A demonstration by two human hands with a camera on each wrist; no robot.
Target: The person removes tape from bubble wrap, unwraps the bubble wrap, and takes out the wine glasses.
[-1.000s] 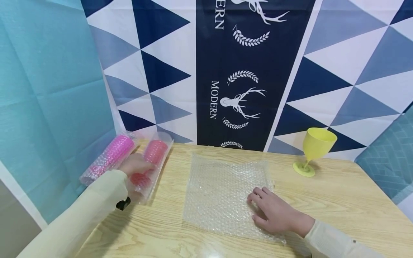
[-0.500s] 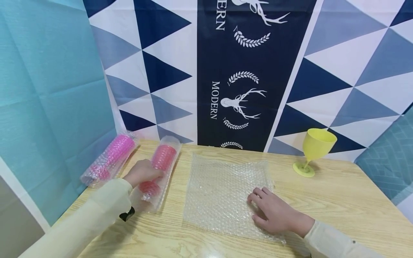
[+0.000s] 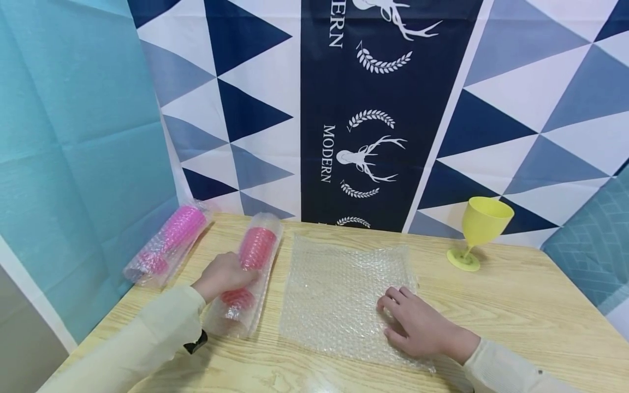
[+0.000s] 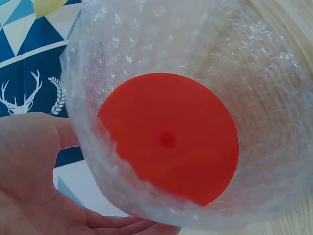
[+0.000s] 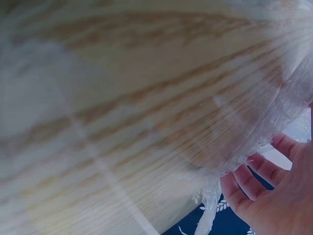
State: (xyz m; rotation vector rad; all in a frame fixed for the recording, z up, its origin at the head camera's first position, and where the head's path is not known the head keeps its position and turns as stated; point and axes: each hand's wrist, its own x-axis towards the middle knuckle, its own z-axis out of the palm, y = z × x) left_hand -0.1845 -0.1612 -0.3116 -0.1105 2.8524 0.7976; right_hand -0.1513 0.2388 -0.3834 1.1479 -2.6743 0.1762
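A red goblet in bubble wrap (image 3: 257,248) lies slanted on the left of the table. My left hand (image 3: 227,275) grips it around the middle, thumb and fingers on opposite sides of the wrap. In the left wrist view the round red foot (image 4: 168,139) of the goblet shows inside the open end of its wrapping. A flat sheet of bubble wrap (image 3: 339,295) is spread on the table's middle. On its right edge rests my right hand (image 3: 422,327), fingers loosely bent. In the right wrist view those fingertips (image 5: 234,191) are right at the sheet's edge.
A pink goblet in bubble wrap (image 3: 172,240) lies at the far left, near the teal cloth (image 3: 113,164). Toward the back right an unwrapped yellow goblet (image 3: 484,221) stands upright. A patterned cloth (image 3: 260,109) hangs behind the wooden table (image 3: 530,305).
My left hand has moved the wrapped red goblet right and toward me, away from the wrapped pink one. The right hand and the flat sheet have stayed in place.
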